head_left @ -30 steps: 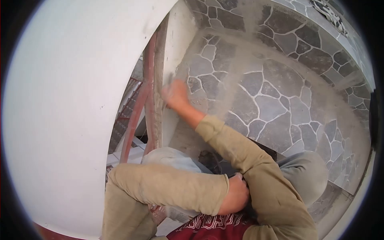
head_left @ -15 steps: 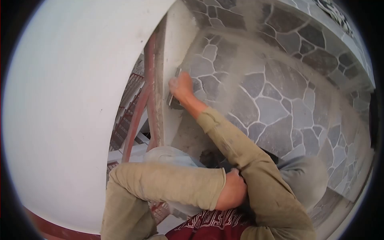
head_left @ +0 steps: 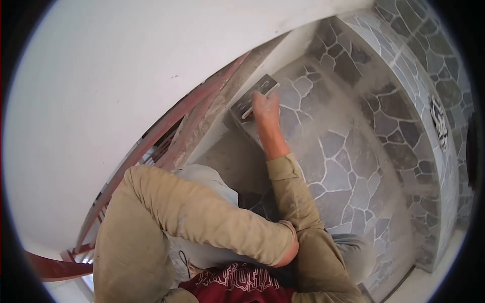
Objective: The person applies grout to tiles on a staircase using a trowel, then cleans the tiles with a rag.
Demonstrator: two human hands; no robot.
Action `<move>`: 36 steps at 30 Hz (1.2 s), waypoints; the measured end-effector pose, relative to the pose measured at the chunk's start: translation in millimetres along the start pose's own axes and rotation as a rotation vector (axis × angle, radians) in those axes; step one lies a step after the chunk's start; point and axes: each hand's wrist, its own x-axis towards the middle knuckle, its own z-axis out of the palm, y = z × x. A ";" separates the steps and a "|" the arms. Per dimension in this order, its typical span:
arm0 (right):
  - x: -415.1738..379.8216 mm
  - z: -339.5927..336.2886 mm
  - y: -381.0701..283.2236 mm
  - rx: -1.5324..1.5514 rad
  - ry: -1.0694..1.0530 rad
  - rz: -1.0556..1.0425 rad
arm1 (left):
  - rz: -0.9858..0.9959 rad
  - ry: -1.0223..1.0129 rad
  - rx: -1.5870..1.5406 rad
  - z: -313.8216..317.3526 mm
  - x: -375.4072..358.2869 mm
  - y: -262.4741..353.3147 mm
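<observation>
My right hand [head_left: 266, 107] grips a flat rectangular plastering trowel [head_left: 264, 84] by its handle. The trowel's dark metal blade lies over the pale cement ledge [head_left: 212, 135] beside the stone floor, with its back toward me. My left forearm crosses in front of my body. At the inner side of my right elbow, my left hand [head_left: 288, 250] is tucked against the sleeve, its fingers mostly hidden.
Grey stone paving [head_left: 336, 169] with white joints spreads to the right, dusty in places. A curved stone-faced wall [head_left: 404, 76] bounds it. A large white surface [head_left: 91, 101] fills the left, with red-brown railing bars [head_left: 166, 134] beside the ledge. My bent knees are below me.
My view has turned, so the ledge now slants up to the right. The trowel shows more of its blade face, and my right hand keeps hold of it. My left arm stays crossed.
</observation>
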 end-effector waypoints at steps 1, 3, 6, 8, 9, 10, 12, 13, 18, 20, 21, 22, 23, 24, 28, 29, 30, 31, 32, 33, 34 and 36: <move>7.1 -0.3 17.2 -0.151 -0.016 -0.018 | -0.014 -0.054 0.052 -6.2 -2.6 1.5; 25.5 -9.1 15.8 -0.133 0.016 0.046 | -0.045 -0.174 0.053 -3.6 19.5 -5.9; 21.7 -11.7 -0.7 -0.070 0.042 0.125 | -0.091 -0.263 0.049 6.9 37.0 -3.5; 33.0 -7.2 6.5 -0.031 0.021 0.126 | -0.119 -0.218 0.055 6.5 38.1 -5.6; 42.9 -9.2 31.4 -0.157 0.051 -0.065 | -0.111 -0.254 0.036 5.4 41.0 -2.2; 43.6 -8.5 31.0 -0.279 0.078 -0.256 | -0.098 -0.276 0.048 -4.4 28.7 -0.7; 50.7 -19.5 22.3 -0.088 0.023 -0.032 | -0.071 -0.319 0.071 -23.8 4.6 2.2; 52.0 -21.7 8.2 0.109 -0.025 0.182 | -0.053 -0.265 0.067 -23.5 1.8 2.6; 57.7 -16.1 7.3 0.011 0.018 0.077 | -0.024 -0.201 0.045 -17.6 12.1 4.0; 60.1 -22.3 10.0 0.025 0.027 0.153 | -0.010 -0.209 0.037 -15.1 17.5 8.4; 54.0 -20.8 -0.9 -0.050 0.032 0.119 | 0.001 -0.209 0.035 -16.1 16.2 7.8; 51.6 -14.9 -11.9 -0.120 0.031 0.078 | -0.001 -0.202 0.041 -19.4 13.0 7.1; 42.3 -5.4 -23.8 0.030 0.045 0.008 | -0.011 -0.203 0.040 -19.1 13.7 6.6; 49.7 -10.4 -14.0 0.028 0.036 0.020 | -0.008 -0.194 0.030 -18.5 15.4 6.7; 58.2 -15.2 -26.2 0.112 0.116 0.324 | 0.003 -0.180 0.012 -21.8 20.2 7.9; 52.8 -13.6 -34.7 0.058 0.119 0.307 | -0.002 -0.174 0.020 -23.3 18.9 8.8; 53.5 -7.9 -37.8 0.010 0.110 0.291 | -0.020 -0.169 0.021 -24.8 15.7 6.3; 65.6 -10.7 -17.9 0.012 0.097 0.299 | -0.028 -0.162 0.010 -25.7 14.4 4.8; 81.8 -23.8 18.8 -0.077 0.002 -0.004 | -0.032 -0.157 0.003 -24.4 18.1 6.3; 82.0 -30.1 26.4 -0.126 -0.042 -0.154 | -0.024 -0.148 -0.005 -27.3 15.5 5.8; 82.5 -36.2 34.2 -0.168 -0.079 -0.306 | -0.022 -0.152 -0.003 -28.0 17.2 4.5; 82.9 -30.9 -7.1 -0.009 0.034 0.177 | -0.014 -0.161 0.014 -25.1 24.3 4.9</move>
